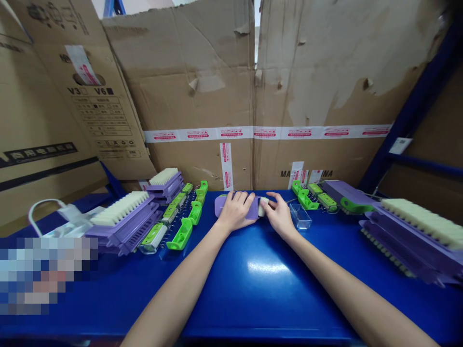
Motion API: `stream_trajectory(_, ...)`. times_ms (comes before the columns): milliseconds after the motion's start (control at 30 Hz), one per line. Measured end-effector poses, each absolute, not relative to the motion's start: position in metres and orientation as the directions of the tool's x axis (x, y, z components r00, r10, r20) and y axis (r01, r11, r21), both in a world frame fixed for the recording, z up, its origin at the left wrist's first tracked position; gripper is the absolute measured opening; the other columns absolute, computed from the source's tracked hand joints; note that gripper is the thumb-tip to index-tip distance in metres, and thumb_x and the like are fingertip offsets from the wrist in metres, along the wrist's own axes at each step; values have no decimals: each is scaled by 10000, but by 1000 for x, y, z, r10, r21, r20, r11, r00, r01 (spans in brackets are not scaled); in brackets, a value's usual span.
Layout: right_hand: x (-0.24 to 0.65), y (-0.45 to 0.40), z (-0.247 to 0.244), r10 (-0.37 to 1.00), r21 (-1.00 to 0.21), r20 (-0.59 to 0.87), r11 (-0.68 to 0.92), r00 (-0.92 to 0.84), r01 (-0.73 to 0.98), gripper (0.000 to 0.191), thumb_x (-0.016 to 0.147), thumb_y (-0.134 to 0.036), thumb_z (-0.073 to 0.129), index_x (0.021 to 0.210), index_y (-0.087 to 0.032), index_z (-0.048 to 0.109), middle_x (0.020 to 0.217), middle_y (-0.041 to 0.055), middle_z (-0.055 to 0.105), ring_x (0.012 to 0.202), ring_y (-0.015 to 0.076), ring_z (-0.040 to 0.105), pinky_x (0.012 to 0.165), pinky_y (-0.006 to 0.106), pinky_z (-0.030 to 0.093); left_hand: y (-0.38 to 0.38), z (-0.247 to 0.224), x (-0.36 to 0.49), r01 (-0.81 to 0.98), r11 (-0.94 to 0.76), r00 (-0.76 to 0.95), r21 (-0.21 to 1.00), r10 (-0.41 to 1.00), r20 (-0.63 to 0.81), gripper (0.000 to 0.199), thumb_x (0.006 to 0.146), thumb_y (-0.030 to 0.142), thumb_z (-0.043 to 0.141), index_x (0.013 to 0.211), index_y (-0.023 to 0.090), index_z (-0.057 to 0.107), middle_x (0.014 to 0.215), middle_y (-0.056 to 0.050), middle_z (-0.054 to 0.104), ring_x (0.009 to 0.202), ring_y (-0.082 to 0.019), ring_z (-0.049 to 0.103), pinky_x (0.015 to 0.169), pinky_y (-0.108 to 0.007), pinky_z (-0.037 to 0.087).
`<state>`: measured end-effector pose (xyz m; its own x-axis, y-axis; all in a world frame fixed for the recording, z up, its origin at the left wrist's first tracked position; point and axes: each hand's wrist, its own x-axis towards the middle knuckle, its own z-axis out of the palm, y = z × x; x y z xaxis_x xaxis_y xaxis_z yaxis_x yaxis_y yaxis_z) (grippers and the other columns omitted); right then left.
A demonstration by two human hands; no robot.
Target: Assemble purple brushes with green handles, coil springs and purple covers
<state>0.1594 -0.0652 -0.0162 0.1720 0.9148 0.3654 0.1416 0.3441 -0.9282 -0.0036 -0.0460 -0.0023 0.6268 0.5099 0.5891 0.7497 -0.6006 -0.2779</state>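
My left hand (237,210) lies over a purple plastic part (219,206), its fingers curved across the top and gripping it. At that part's right end, my right hand (278,214) pinches a small cream-coloured piece (263,205) between thumb and fingers. The piece touches or nearly touches the purple end; its far side is hidden. Just right of my right hand sits a small clear plastic box (301,217). A bit of green shows behind the purple part, above my left fingers.
Purple parts topped with cream ridged blocks (121,208) are stacked at left, with more stacks (423,219) at right. Green clips (181,234), springs and green-and-clear pieces (154,237) line the left; similar green clips (307,198) lie right. Cardboard (195,96) walls the back. A white cable (34,212) loops at left.
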Motion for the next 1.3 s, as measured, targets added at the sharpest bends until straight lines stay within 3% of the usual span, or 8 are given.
stream_trajectory(333,159,-71,-2,876,-821,473,398,96,410,339,781,-298,498,1105,-201,465,767,26,685,700,190,649,649,289,474,-49,-5,1,818,-530,528,-224,536,659,568,783,507,490,1191,112,491,1078,-158,564,950,-302,499,832,-452,333)
stream_trajectory(533,163,-72,-1,867,-723,498,425,-16,545,401,806,-286,473,1197,-205,435,792,30,686,722,207,641,682,306,458,-46,-7,-1,782,-586,557,-213,504,660,556,786,493,506,1200,123,478,1098,-162,567,1000,-301,506,879,-466,329)
stream_trajectory(700,163,-73,-1,873,-818,488,460,-8,344,543,843,-411,474,1325,-187,361,915,59,698,885,219,642,793,342,475,-41,-8,-7,737,-656,550,-159,446,706,600,771,497,544,1241,147,413,1147,-153,551,1071,-290,495,961,-484,309)
stream_trajectory(833,156,-74,0,910,-904,414,406,39,134,637,808,-470,523,1349,-187,338,882,57,689,838,210,637,758,347,511,-40,-8,-9,716,-690,519,-111,419,745,632,777,456,548,1279,140,329,1220,-161,509,1169,-282,447,1048,-519,242)
stream_trajectory(1033,152,-77,5,994,-985,107,111,37,-131,460,810,-562,453,1100,-214,536,1078,84,621,888,206,615,595,304,553,-41,-7,-7,643,-744,621,-180,370,691,640,782,329,527,1324,124,254,1279,-173,456,1260,-287,374,1075,-565,216)
stream_trajectory(1200,151,-81,10,981,-968,-143,-167,-134,-187,582,824,-650,335,1155,-203,506,981,111,644,728,186,631,615,345,547,-40,-10,-8,688,-677,639,-261,396,659,540,809,344,484,1289,147,334,1245,-157,489,1215,-291,421,1062,-569,217)
stream_trajectory(1300,148,-82,13,967,-960,-191,-220,-168,-175,598,835,-642,285,1181,-202,495,950,113,649,721,184,631,646,352,537,-40,-12,-9,707,-628,644,-325,383,662,464,838,362,460,1251,163,390,1235,-148,505,1194,-280,441,1044,-523,243)
